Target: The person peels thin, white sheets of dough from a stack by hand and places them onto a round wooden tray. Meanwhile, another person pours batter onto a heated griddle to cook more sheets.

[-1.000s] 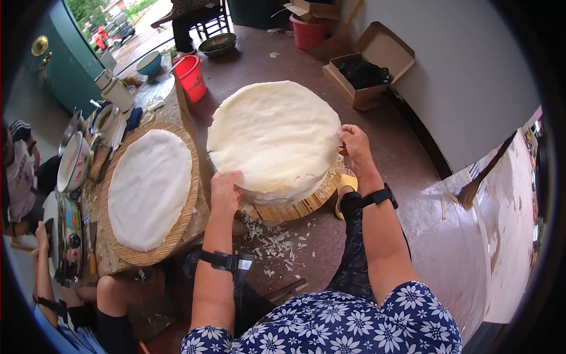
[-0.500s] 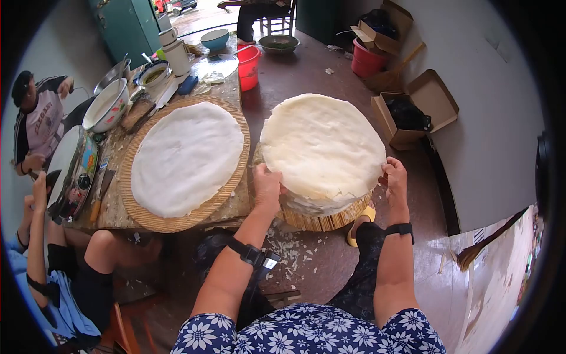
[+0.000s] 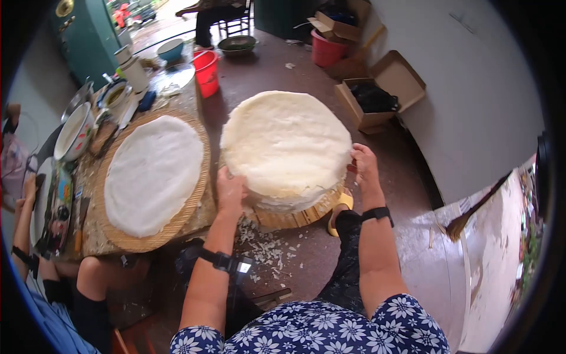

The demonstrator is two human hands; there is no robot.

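A tall stack of thin, round, cream-coloured dough sheets [image 3: 286, 147] rests on a slatted round base [image 3: 295, 219]. At its front left edge, my left hand [image 3: 232, 190] has curled fingers closed on the rim of the top sheet. My right hand [image 3: 365, 165] is at the right edge, thumb and fingers pinched together at the rim; part of the fingertips is hidden. To the left, a single whiter dough sheet [image 3: 154, 174] lies flat on a round ribbed board [image 3: 199, 171] on the table.
A red bucket [image 3: 206, 74] stands by the worktable [image 3: 206, 209]. Enamel basin [image 3: 73, 133] and knife [image 3: 79, 224] lie farther left, near a co-worker's arm [image 3: 23, 218]. An open cardboard box [image 3: 368, 118] sits along the right wall. White scraps [image 3: 268, 253] litter the floor.
My view has swung right, so the table and stack appear farther left. The top sheet's edge now lies more evenly on the stack, with both hands still at its rim.
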